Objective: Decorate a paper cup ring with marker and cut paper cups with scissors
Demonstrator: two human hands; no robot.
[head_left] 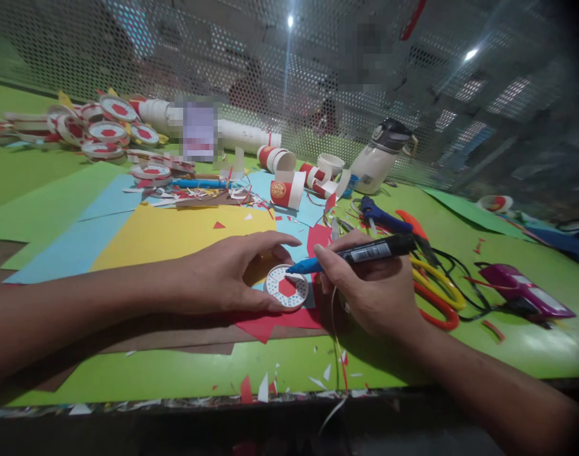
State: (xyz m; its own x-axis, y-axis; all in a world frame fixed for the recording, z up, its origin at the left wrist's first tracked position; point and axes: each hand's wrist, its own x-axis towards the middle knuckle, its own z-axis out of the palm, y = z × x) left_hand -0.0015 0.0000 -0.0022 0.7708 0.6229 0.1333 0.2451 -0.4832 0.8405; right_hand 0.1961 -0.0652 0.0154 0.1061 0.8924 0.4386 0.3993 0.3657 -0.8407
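A small round white paper disc [286, 287] with a red centre and a dotted rim lies on red paper [275, 323] near the table's front. My left hand [232, 273] rests on its left side, fingers curved over the top, holding it down. A black marker with a blue tip [360, 253] is gripped in my right hand [370, 291]. The marker's tip touches the disc's upper right rim.
Yellow [166, 234], blue and green sheets cover the table. Several finished discs [104, 130] pile at the back left. Cut red-and-white paper cups [286, 189], a white bottle [379, 158], a blue glue gun [382, 215], scissors [432, 285] and a purple stapler [522, 290] lie right. Mesh fence behind.
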